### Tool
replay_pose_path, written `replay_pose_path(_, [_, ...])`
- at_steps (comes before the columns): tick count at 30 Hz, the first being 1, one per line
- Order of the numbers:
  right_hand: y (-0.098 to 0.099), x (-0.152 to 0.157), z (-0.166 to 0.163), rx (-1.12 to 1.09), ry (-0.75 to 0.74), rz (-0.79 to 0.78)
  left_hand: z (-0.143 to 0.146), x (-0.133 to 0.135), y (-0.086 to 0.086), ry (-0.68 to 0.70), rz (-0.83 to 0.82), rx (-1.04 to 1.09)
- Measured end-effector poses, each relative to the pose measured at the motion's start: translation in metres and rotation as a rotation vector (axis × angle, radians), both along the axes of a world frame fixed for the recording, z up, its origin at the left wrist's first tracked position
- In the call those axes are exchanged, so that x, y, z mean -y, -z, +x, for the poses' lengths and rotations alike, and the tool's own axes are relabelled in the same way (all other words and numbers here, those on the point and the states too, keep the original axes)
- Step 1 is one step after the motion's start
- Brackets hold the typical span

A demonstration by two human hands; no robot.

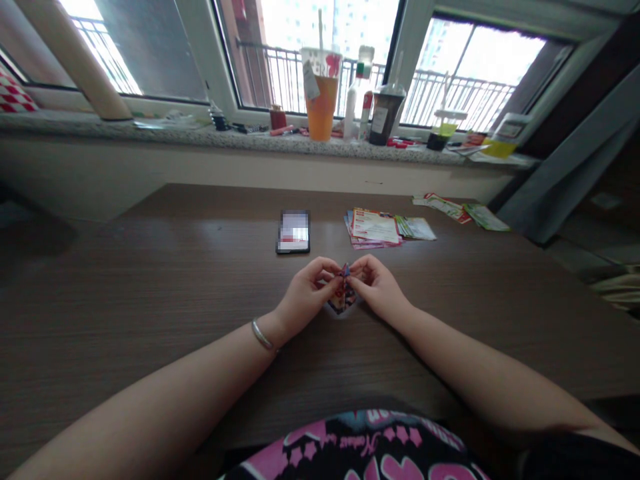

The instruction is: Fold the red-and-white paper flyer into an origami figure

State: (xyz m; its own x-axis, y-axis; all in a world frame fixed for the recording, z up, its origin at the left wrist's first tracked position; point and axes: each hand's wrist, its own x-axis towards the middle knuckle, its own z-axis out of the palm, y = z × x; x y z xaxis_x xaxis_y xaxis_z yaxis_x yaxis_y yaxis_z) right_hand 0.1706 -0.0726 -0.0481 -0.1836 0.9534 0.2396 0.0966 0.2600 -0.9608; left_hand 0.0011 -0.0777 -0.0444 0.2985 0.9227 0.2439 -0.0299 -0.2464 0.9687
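A small folded piece of printed paper [343, 300], patterned in dark, red and cream, is between my hands above the table, its lower end coming to a point. My left hand [315, 290] pinches it from the left with thumb and fingers, a metal bangle [261, 335] round that wrist. From the right, my right hand [377, 287] pinches the upper part of the same paper. Fingertips of both hands meet near its top and hide part of the folds. Just beyond my hands lies a phone [293, 232], its screen lit and blurred.
A stack of printed leaflets [375, 227] lies beyond my right hand on the brown table [175, 280]. More leaflets [445, 207] are at the far right. Along the stone windowsill [240, 138] stand a tall orange drink cup [321, 107], a dark cup [386, 117], bottles and small items.
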Motion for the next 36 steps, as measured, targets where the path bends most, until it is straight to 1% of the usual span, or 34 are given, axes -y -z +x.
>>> replay_pose_path(5, [0.003,0.0,0.001,-0.015,-0.023,-0.077,-0.001,0.0,0.002,-0.019,0.037,-0.08])
replay_pose_path(7, [0.004,0.0,0.002,-0.011,-0.011,-0.079,-0.002,0.0,0.002,-0.015,0.05,-0.1])
replay_pose_path(12, [0.004,-0.002,0.001,-0.038,0.055,-0.062,-0.001,0.002,-0.002,0.044,0.052,-0.113])
replay_pose_path(17, [0.005,-0.005,0.002,-0.063,0.065,-0.078,0.001,0.006,-0.005,0.106,0.045,-0.108])
replay_pose_path(25, [0.006,-0.007,0.002,-0.054,0.086,-0.079,0.001,0.003,0.0,0.073,0.086,-0.209])
replay_pose_path(31, [0.007,-0.009,0.004,-0.027,0.054,-0.111,0.001,0.0,0.001,0.079,0.073,-0.183])
replay_pose_path(36, [0.008,-0.01,0.005,-0.006,0.06,-0.078,-0.001,-0.003,0.007,0.08,0.046,-0.154])
